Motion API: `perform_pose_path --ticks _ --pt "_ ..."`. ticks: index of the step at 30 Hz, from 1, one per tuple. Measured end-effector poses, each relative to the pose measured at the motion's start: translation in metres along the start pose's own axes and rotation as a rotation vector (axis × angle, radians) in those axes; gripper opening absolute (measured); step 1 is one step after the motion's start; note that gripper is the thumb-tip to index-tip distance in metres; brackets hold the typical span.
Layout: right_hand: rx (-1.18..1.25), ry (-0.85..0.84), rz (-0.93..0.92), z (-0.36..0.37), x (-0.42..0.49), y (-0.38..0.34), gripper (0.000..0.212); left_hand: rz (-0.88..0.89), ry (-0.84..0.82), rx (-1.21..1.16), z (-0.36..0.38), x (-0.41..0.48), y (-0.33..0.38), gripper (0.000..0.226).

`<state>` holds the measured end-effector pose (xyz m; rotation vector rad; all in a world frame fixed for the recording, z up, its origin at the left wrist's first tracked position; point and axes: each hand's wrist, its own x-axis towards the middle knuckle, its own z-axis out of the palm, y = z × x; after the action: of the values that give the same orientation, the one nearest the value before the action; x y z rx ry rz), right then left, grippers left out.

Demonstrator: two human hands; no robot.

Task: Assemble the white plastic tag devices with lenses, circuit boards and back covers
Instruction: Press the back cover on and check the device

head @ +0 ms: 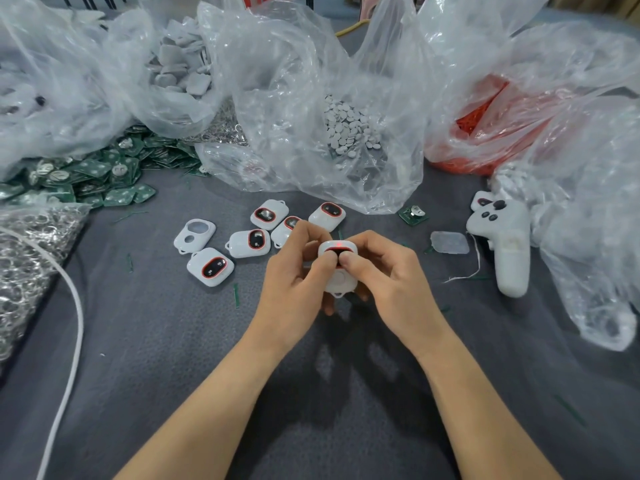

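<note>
My forearms (214,393) come in from the bottom edge over the dark grey cloth (166,358). My left hand (294,271) and right hand (384,275) meet at the middle, both clamped on one white plastic tag device (338,280). The fingers are curled behind it, and both thumbs press side by side on its dark, red-rimmed lens, where a small red light shows. My thumbs cover most of that lens and my palms hide the tag's back.

Just beyond my left knuckles lie six finished white tags (249,242), one partly behind my fingers, and an empty white shell (194,233). To the right are a loose green circuit board (412,214), a translucent square cover (449,242) and a white plastic handheld tool (509,251).

Farther back sit a heap of green circuit boards (86,174) and crumpled clear plastic bags (294,81). One holds small white round discs (349,128). The contents of the orange-red bag (485,126) are hard to make out. A white cable (71,306) curves along the left.
</note>
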<state>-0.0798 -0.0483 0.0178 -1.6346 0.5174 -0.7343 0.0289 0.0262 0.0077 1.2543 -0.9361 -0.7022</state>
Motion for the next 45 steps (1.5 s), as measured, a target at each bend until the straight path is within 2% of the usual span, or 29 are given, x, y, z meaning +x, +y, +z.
perform_pose_path --ticks 3,10,22,28,35,40,45 --pt "0.055 0.024 0.006 0.0013 -0.0001 -0.0026 0.014 0.029 -0.024 -0.025 0.0003 -0.0010 0.0008 0.002" --pt "0.073 0.099 0.055 -0.0009 -0.0002 -0.0027 0.018 0.061 -0.081 0.002 0.0026 -0.0020 0.0028 0.010" --pt "0.128 0.101 0.103 -0.0015 -0.0013 -0.0054 0.012 0.070 -0.099 0.052 0.0035 -0.0033 0.0017 0.017" --pt "0.101 0.154 0.069 0.0000 -0.0004 -0.0026 0.011 0.077 -0.127 0.110 0.0058 -0.0037 0.0016 0.035" --pt "0.133 0.142 0.057 0.0036 -0.0019 -0.0002 0.017 0.069 -0.101 -0.024 0.0057 -0.0014 0.0022 0.027" --pt "0.202 0.115 0.082 0.0015 -0.0007 0.0015 0.022 0.059 -0.140 -0.075 0.0051 -0.0027 0.0031 0.026" --pt "0.239 0.114 0.077 0.0015 0.0001 0.0024 0.020 0.048 -0.116 -0.027 0.0049 -0.0024 0.0032 0.029"
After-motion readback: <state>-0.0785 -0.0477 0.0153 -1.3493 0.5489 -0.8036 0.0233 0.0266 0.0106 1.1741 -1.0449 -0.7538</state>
